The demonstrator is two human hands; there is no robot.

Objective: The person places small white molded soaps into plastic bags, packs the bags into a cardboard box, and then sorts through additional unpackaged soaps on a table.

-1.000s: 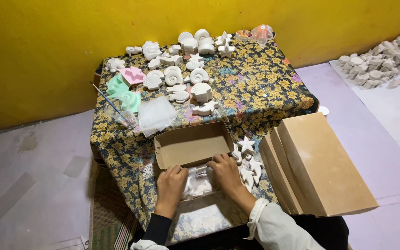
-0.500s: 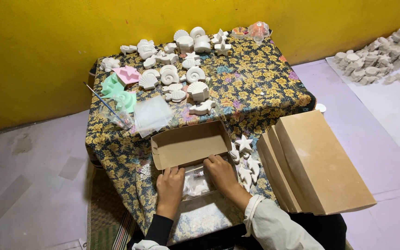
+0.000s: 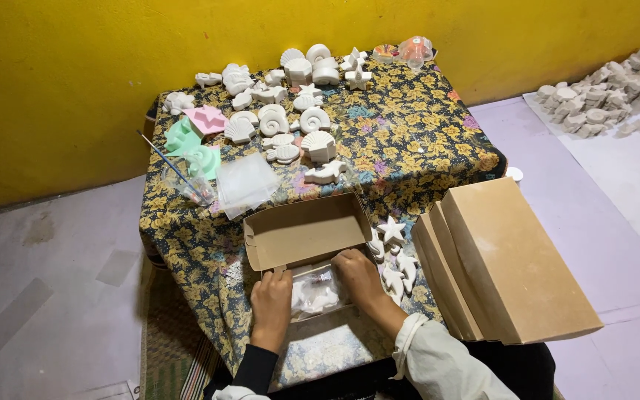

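Both grips, left hand (image 3: 271, 296) and right hand (image 3: 357, 275), apparently loosely curled, pressing clear packet (image 3: 315, 294) of white pieces.

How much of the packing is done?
Looks done: closed boxes are stacked at the right. In hand: both hands, left and right, press a clear bag of white shapes at the open box. Left: many shapes on the table, plus stars.

Loads of white plaster shells (image 3: 290, 111) spread over the floral tablecloth (image 3: 424, 141), plus pink and green molds (image 3: 200, 133), stacked brown boxes (image 3: 505, 259) on the right, more casts (image 3: 601, 96) on the floor.
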